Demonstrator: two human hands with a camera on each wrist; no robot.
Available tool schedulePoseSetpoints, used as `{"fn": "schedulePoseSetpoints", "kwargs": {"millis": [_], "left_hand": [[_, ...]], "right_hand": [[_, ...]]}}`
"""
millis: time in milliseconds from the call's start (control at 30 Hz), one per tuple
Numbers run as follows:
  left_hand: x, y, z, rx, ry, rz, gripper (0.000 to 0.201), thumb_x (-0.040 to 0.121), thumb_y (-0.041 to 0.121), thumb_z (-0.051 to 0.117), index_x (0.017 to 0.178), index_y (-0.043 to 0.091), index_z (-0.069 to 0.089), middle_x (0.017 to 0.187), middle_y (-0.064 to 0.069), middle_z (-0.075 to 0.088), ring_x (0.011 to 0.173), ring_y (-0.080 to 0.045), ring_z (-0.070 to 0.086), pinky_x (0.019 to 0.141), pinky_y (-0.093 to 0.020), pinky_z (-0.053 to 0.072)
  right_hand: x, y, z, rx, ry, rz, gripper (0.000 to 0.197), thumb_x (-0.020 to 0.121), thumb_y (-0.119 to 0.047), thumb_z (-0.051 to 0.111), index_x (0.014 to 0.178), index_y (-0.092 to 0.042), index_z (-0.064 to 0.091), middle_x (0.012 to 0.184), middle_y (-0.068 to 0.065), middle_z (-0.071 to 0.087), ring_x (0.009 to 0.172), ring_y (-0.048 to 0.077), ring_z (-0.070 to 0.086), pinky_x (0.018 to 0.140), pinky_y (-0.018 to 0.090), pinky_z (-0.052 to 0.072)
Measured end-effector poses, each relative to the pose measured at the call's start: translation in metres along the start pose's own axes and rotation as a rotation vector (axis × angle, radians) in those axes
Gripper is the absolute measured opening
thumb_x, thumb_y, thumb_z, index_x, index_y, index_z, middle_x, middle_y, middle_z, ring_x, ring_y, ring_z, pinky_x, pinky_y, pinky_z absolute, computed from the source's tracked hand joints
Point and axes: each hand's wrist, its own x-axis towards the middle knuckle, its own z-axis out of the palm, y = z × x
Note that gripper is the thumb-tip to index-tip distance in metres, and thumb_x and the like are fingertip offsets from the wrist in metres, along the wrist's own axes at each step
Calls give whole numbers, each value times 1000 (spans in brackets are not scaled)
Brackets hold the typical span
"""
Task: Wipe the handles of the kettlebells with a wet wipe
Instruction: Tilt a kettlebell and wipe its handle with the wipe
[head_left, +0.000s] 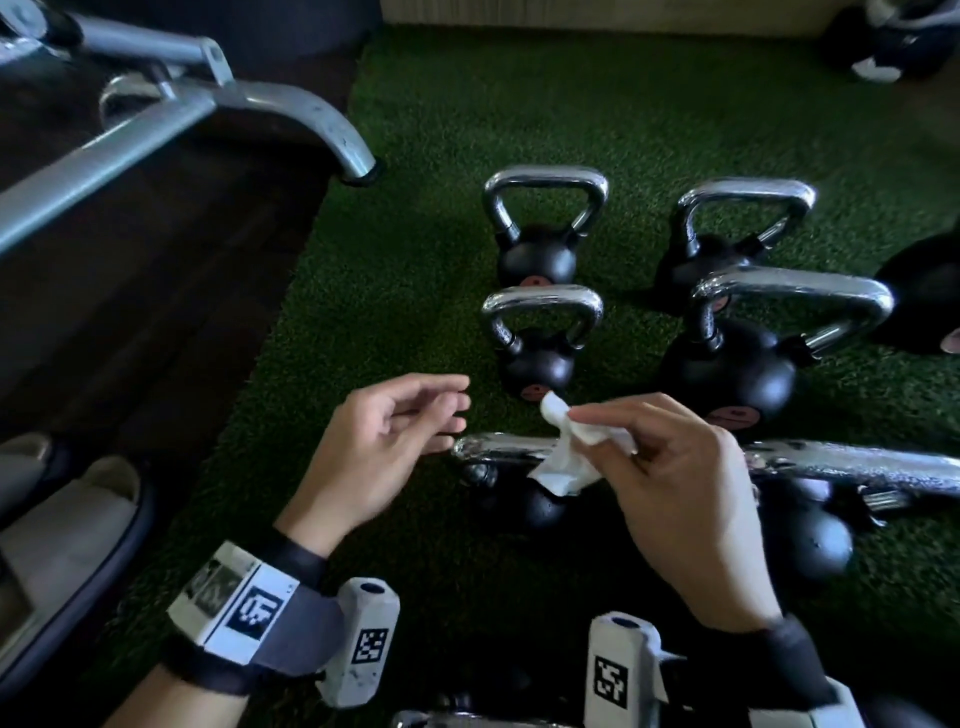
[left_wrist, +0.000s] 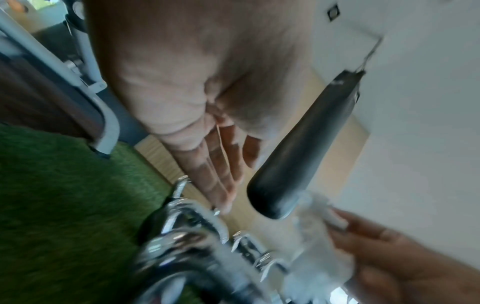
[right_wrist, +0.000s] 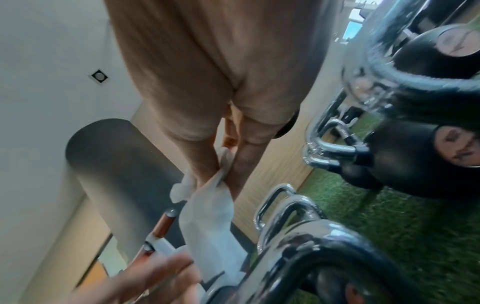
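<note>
White wet wipe (head_left: 566, 457) pinched in right hand (head_left: 691, 499), kettlebell labels unreadable

Black kettlebells (head_left: 537, 254) with chrome handles (head_left: 543, 179) stand on green turf; a crumpled white wet wipe (head_left: 566, 457) hangs above.

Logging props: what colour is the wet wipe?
White wet wipe, clearest in the head view.

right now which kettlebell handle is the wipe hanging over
The nearest kettlebell in the left column: the wet wipe, pinched by the right hand, drapes across its chrome handle. The two smaller kettlebells behind it stand clear of the wipe.
</note>
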Motion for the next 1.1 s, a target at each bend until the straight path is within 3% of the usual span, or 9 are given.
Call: {"fn": "schedulePoseSetpoints", "kwargs": {"millis": [167, 267, 400, 500, 633, 733, 833, 1000, 1100], "left_hand": [[0, 33, 22, -244, -365, -266, 43, 94, 42, 53, 111, 10, 77, 110, -16, 78, 101, -23, 75, 91, -36, 62], [1, 29, 26, -407, -391, -320, 40, 94, 38, 53, 103, 10, 80, 107, -18, 77, 98, -22, 76, 88, -34, 63], [2, 23, 26, -458, -355, -299, 34, 92, 25, 59, 117, 11, 77, 110, -11, 78, 98, -15, 76, 85, -26, 63], [1, 16, 23, -233, -199, -158, 33, 91, 21, 68, 122, 12, 74, 108, -5, 80, 98, -12, 74, 86, -22, 61], [-5, 10, 24, 276, 9, 278, 29, 97, 15, 70, 126, 17, 75, 113, 10, 78, 102, 1, 73, 87, -16, 58], [-6, 0, 36, 609, -68, 513, 28, 98, 17, 69, 125, 22, 76, 103, 9, 79, 84, -6, 74, 75, -28, 62], [-5, -10, 48, 827, -66, 591, 17, 96, 14, 67, 106, 16, 80, 102, 7, 80, 80, -17, 75, 67, -35, 62], [-5, -14, 30, 720, 46, 582, 20, 92, 10, 76, 110, 18, 82, 108, 11, 79, 90, 3, 72, 77, -25, 60], [-8, -22, 15, 693, 74, 610, 26, 89, 8, 80, 114, 14, 79, 115, 13, 73, 103, 3, 72, 84, -22, 60]], "right_hand": [[12, -16, 16, 63, -90, -119, 27, 82, -1, 82, 89, -27, 83, 92, -16, 76, 89, 9, 73, 76, 21, 56], [15, -16, 21, -33, -11, -148, 27, 76, -8, 86, 84, -34, 80, 84, -17, 72, 85, 7, 68, 74, 19, 52], [17, -7, 20, -193, 11, -215, 23, 75, -18, 85, 92, -32, 81, 98, -15, 66, 97, 14, 60, 84, 25, 48], [9, 8, 9, -167, -73, -165, 43, 78, -19, 75, 118, -33, 76, 112, -11, 63, 108, 11, 61, 91, 24, 48], [-4, 52, 1, -181, -55, 99, 66, 75, -2, 73, 132, -33, 66, 114, -10, 66, 99, 9, 64, 85, 20, 52], [-10, 81, 10, -252, -215, 252, 64, 72, -14, 87, 131, -31, 67, 112, -9, 72, 98, 5, 68, 90, 11, 50], [-12, 97, 24, -164, -213, 306, 49, 72, -23, 92, 116, -29, 73, 97, -13, 74, 85, -11, 65, 72, -2, 42], [-16, 121, 39, 54, -164, 404, 24, 73, -22, 92, 88, -28, 75, 88, -14, 78, 84, 1, 72, 84, 32, 58], [-19, 127, 42, 88, -137, 372, 27, 70, -20, 94, 88, -23, 74, 90, -11, 78, 86, 5, 73, 86, 34, 59]]}}
